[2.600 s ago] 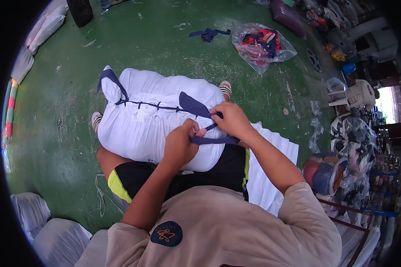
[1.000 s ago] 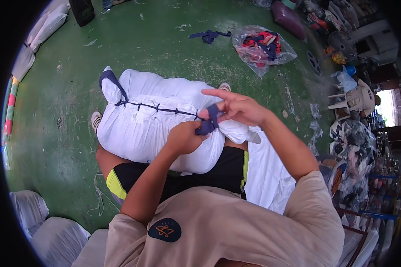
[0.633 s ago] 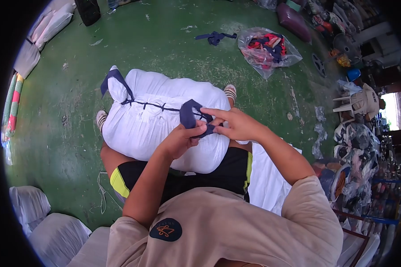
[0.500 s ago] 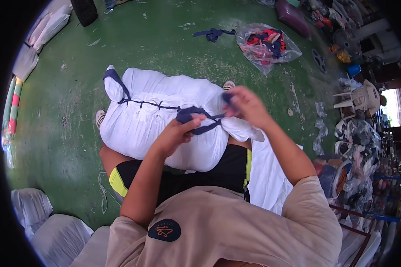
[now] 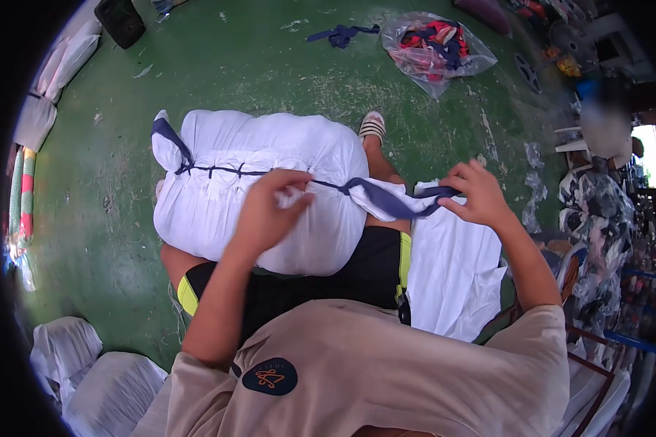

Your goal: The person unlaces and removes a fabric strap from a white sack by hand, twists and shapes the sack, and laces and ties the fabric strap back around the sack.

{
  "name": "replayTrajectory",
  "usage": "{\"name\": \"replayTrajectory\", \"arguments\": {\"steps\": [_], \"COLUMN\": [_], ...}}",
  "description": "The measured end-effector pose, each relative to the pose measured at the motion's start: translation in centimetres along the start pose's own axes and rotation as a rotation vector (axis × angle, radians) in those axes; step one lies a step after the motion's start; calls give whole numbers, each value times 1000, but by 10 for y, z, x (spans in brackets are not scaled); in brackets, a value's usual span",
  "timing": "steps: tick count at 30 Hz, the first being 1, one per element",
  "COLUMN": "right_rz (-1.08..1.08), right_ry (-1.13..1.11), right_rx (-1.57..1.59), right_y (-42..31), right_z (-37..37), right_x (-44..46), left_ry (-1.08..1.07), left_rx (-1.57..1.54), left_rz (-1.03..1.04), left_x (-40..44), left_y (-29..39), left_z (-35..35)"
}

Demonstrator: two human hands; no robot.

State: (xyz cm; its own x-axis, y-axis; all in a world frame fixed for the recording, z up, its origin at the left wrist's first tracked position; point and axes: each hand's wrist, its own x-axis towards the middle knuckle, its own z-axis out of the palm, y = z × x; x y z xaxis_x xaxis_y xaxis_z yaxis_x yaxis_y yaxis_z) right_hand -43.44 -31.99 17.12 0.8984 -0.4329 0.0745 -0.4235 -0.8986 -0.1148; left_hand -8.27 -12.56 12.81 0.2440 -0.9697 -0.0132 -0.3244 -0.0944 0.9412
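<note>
A stuffed white sack (image 5: 270, 138) lies between my legs, its top seam laced with a navy fabric strip (image 5: 390, 202). The sack's left corner sticks up with navy cloth tied round it. At the right corner the strip is knotted and its loose end stretches out to the right. My right hand (image 5: 477, 193) pinches that loose end, away from the sack. My left hand (image 5: 277, 211) is over the sack near the lacing, fingers curved and apart, with nothing visible in them.
White sheeting (image 5: 452, 269) lies to the right of my leg. Farther off are a clear plastic bag (image 5: 437, 54) of red and navy scraps and a loose navy strip (image 5: 342, 35) on the green floor. Filled white sacks (image 5: 116, 386) stand at lower left; piled goods line the right.
My right hand has moved right and down, drawing the navy strip out past the corner. My left hand has let go of the bunched strip and shifted left.
</note>
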Motion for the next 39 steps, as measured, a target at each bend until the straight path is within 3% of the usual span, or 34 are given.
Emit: {"name": "replayTrajectory", "arguments": {"steps": [3, 5, 9, 13, 18, 24, 26, 28, 33, 39], "right_rz": [-76, 117, 147, 206, 416, 219, 568, 897, 665, 825], "right_ry": [-114, -88, -22, 186, 189, 214, 148, 93, 272, 340], "right_rx": [-176, -17, -184, 65, 305, 551, 570, 564, 583, 605], "right_y": [41, 109, 83, 91, 105, 34, 56, 78, 102, 135], "right_z": [7, 11, -11, -42, -7, -30, -17, -14, 11, 46], "right_x": [-18, -63, -50, -41, -55, -34, -57, -71, -98, -122], "left_ry": [-6, 31, 111, 204, 199, 237, 213, 216, 154, 382], "left_rx": [354, 395, 492, 452, 472, 483, 504, 520, 66, 51], "left_rz": [319, 311, 273, 339, 274, 315, 312, 323, 198, 11], "left_x": [18, 19, 18, 20, 20, 18, 13, 15, 9, -35], "left_y": [-15, -25, -36, -43, -40, -31, -35, -35, -38, -55], "left_z": [55, 67, 86, 84, 84, 87, 89, 84, 58, -39]}}
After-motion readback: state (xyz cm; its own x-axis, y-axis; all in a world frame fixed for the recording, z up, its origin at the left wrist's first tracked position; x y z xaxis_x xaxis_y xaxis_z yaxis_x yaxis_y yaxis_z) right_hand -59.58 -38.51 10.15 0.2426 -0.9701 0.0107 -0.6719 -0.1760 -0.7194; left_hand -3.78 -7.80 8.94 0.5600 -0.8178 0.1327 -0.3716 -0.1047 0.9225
